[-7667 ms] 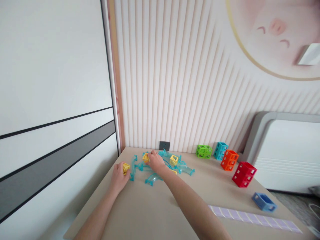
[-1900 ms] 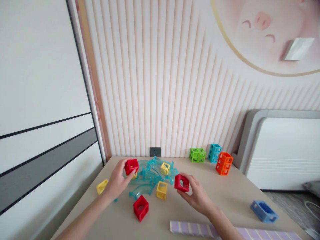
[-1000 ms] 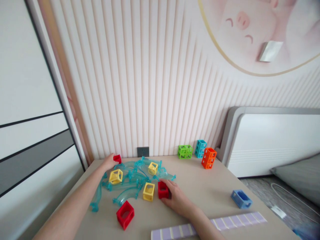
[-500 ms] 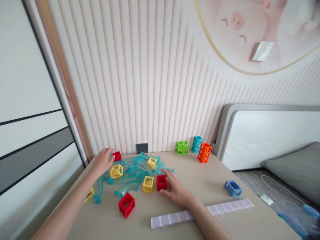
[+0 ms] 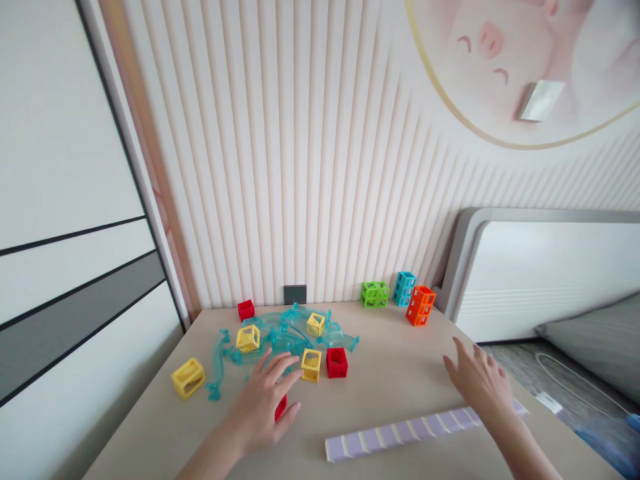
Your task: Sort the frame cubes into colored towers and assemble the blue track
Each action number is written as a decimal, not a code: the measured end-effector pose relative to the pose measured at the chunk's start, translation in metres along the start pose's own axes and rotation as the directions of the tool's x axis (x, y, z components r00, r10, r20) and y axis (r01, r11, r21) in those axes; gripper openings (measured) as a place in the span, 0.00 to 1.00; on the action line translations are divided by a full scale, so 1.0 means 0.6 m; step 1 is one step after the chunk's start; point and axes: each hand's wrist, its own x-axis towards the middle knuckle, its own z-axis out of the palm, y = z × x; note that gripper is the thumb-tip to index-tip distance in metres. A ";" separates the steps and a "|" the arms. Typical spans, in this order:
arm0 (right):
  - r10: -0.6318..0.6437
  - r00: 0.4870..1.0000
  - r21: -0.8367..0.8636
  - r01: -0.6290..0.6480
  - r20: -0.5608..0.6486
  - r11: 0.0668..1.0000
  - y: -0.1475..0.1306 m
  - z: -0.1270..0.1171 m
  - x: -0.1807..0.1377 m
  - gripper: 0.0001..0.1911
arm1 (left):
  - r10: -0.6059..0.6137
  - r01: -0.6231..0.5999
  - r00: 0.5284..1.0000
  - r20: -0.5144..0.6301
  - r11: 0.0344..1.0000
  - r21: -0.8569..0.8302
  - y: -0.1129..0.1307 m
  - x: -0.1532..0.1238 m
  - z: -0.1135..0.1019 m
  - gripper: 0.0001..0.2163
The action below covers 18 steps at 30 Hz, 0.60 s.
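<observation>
My left hand (image 5: 265, 403) lies with fingers stretched and apart over a red cube (image 5: 281, 407), which shows only as a sliver under the fingers. Just beyond it stand a yellow cube (image 5: 311, 365) and another red cube (image 5: 337, 362). Clear teal curved track pieces (image 5: 280, 333) are heaped behind them, with two more yellow cubes (image 5: 248, 338) among them. My right hand (image 5: 475, 380) hovers open, fingers spread, over the right side of the table (image 5: 390, 373), holding nothing, just above a lilac segmented strip (image 5: 415, 430).
A yellow cube (image 5: 188, 377) sits at the table's left. A small red cube (image 5: 245, 309) and a dark wall socket (image 5: 295, 294) are at the back. Green (image 5: 375, 294), cyan (image 5: 405, 288) and orange (image 5: 420, 305) block stacks stand back right. A padded bed headboard (image 5: 540, 280) borders the table's right side.
My left hand left the back red cube and came down onto the front red cube. My right hand let go of the middle red cube and swung right, where the blue block no longer shows.
</observation>
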 end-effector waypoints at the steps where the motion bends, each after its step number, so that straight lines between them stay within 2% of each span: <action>1: 0.026 0.999 -0.025 -0.026 0.036 0.999 0.022 0.014 -0.001 0.30 | 0.013 -0.013 1.000 0.007 1.000 -0.022 0.000 -0.004 0.003 0.27; 3: 0.029 0.998 -0.024 -0.027 0.057 0.999 0.053 0.039 -0.003 0.31 | 0.029 -0.028 1.000 0.009 0.998 -0.064 -0.002 -0.011 0.006 0.27; 6: -0.033 0.997 0.037 0.030 0.071 0.999 0.072 0.065 -0.001 0.28 | 0.036 -0.037 0.999 -0.010 0.994 -0.104 -0.003 -0.019 0.010 0.24; 8: -0.133 0.989 0.116 0.125 0.058 0.985 0.065 0.069 0.005 0.26 | 0.032 -0.035 0.999 -0.027 0.992 -0.118 -0.002 -0.020 0.013 0.22; 10: -0.238 0.971 0.201 0.232 0.004 0.952 0.038 0.057 0.014 0.23 | 0.029 -0.033 0.999 -0.035 0.992 -0.125 -0.001 -0.019 0.016 0.20; 13: -0.349 0.929 0.358 0.371 -0.127 0.857 -0.048 0.013 0.025 0.20 | 0.026 -0.029 0.999 -0.024 0.991 -0.128 0.001 -0.014 0.017 0.17; 16: -0.477 0.852 0.545 0.511 -0.216 0.665 -0.179 -0.047 0.036 0.17 | 0.021 -0.022 1.000 -0.012 0.991 -0.135 0.005 -0.011 0.015 0.15; 18: -0.541 0.808 0.624 0.551 -0.233 0.554 -0.277 -0.082 0.047 0.16 | 0.019 -0.020 1.000 -0.008 0.989 -0.148 0.007 -0.011 0.012 0.14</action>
